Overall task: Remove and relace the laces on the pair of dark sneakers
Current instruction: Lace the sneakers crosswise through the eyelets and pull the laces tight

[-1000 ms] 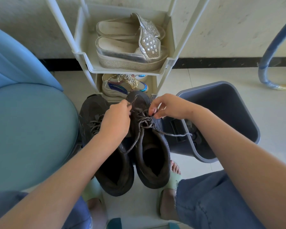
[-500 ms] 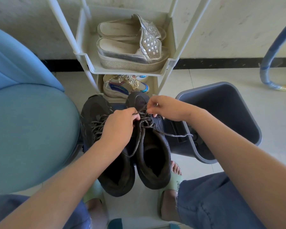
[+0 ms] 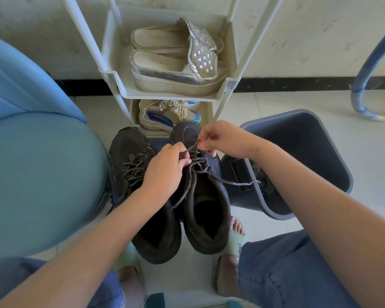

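The pair stands side by side on the floor (image 3: 320, 103), toes towards the foot of a pale plastic shoe rack (image 3: 120, 85) and heels between the person's sandalled feet. Work is on the right-side sneaker (image 3: 207, 207). Its collar gapes open and its upper eyelets look empty, while the speckled grey lace (image 3: 231, 180) bunches at the rows nearer the toe. One frayed end trails off over the rim of a grey bin (image 3: 298, 141) beside it.

Both hands grip that lace. The left hand (image 3: 164, 170) has its fingers curled and pinches a strand just above the tangle. The right hand (image 3: 224, 140) pinches another strand between thumb and fingertip over the toe cap.

The left-side sneaker (image 3: 129, 147) is fully criss-crossed, so this looks like the removal stage on the first shoe, with most of the task ahead. I cannot rule out that relacing has begun.

The next move probably calls for drawing the pinched strand clear of its eyelet without tightening the crossings below it, while the shoe is kept from sliding.

The sneakers are matt, scuffed and dusty, with soft padded collars and rounded toes. The round woven lace looks limp and likely to snag. On the rack sit glossy silver platform sandals (image 3: 176, 72) with studded straps, and a blue cushioned seat (image 3: 42, 174) lies along the left.
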